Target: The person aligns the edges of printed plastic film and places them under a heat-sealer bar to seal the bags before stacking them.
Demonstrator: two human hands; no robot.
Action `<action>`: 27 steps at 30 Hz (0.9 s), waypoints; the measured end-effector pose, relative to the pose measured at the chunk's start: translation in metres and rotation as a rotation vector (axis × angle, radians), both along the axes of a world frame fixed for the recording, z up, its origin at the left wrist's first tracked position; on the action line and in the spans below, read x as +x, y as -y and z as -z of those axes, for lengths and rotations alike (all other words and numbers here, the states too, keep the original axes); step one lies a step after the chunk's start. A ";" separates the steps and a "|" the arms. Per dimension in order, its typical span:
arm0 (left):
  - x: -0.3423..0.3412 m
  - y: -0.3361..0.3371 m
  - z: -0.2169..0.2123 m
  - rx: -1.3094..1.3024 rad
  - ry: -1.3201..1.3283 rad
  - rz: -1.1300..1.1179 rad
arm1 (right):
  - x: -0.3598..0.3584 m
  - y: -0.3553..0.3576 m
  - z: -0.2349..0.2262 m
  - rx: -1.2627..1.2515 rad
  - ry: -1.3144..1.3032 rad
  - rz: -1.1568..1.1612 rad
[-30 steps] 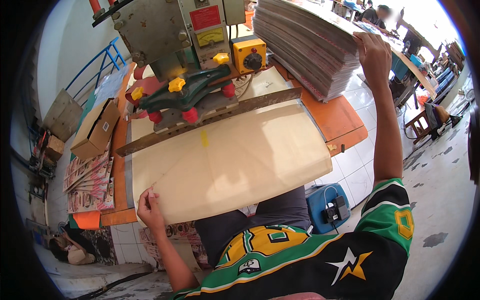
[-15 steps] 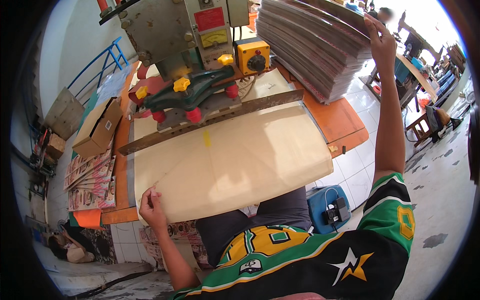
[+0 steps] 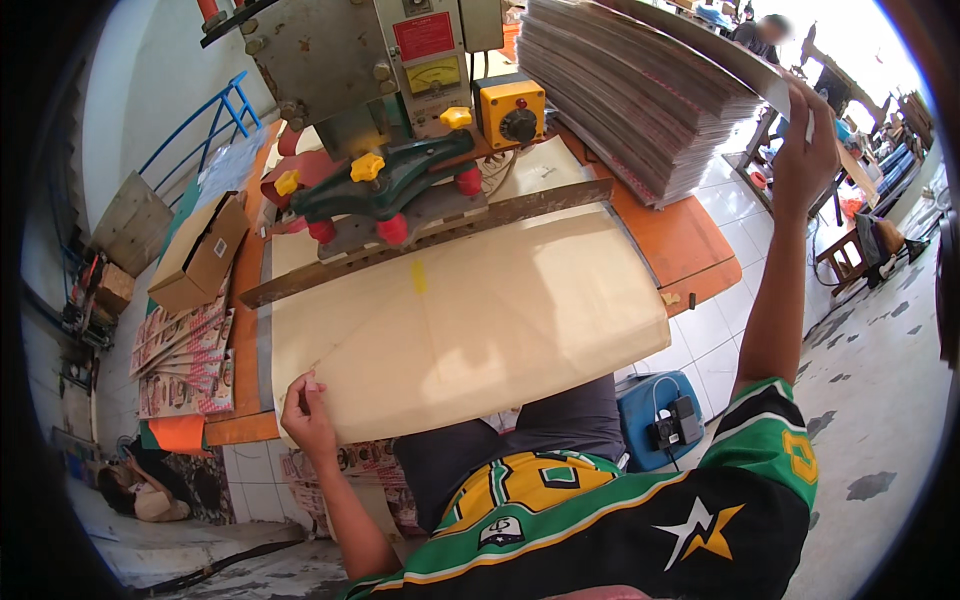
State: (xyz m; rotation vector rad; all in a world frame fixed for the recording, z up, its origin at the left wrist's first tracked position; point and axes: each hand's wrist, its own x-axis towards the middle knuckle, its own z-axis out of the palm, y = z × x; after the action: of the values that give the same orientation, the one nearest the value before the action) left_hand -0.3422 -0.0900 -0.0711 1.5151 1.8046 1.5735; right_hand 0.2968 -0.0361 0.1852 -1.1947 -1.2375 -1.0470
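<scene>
A wide cream sheet (image 3: 490,320) lies under the press, its front edge hanging over my lap. My left hand (image 3: 308,415) is closed in a pinch at the sheet's front left edge. At the far right, my right hand (image 3: 808,155) grips the edge of a thin sheet (image 3: 715,42) and holds it raised off a tall stack of plastic-looking sheets (image 3: 630,105). The heat press (image 3: 385,190), with a dark green bracket, yellow knobs and red spacers, stands over the cream sheet. Its long metal bar (image 3: 440,240) crosses the sheet's far part.
A yellow control box (image 3: 510,112) sits beside the press. On the left are a cardboard box (image 3: 200,255) and printed packets (image 3: 185,370). The orange tabletop (image 3: 690,245) ends at the right. A blue container (image 3: 655,415) stands on the floor. Other people are in the background.
My right hand has moved right and slightly nearer, pulling the top sheet's edge up and away from the stack. My left hand stays at the cream sheet's edge.
</scene>
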 end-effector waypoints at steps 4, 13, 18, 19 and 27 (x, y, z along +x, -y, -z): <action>-0.002 0.004 -0.003 -0.004 -0.011 -0.006 | -0.016 0.039 0.010 -0.169 0.143 0.076; -0.002 -0.001 -0.001 -0.014 -0.020 0.005 | 0.001 0.054 0.041 -0.182 -0.032 0.090; -0.001 -0.001 -0.001 -0.029 -0.009 0.006 | 0.004 0.053 0.036 -0.140 -0.300 -0.211; -0.002 -0.001 0.000 -0.024 -0.005 0.011 | 0.005 0.051 0.031 -0.103 -0.343 -0.248; -0.002 0.000 0.001 -0.009 0.004 0.011 | 0.037 0.050 0.034 0.077 -0.873 -0.383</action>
State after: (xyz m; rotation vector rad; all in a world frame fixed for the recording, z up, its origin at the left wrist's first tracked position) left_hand -0.3438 -0.0905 -0.0721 1.5138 1.7955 1.5602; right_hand 0.3333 -0.0858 0.1508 -1.1061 -0.6723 -0.2156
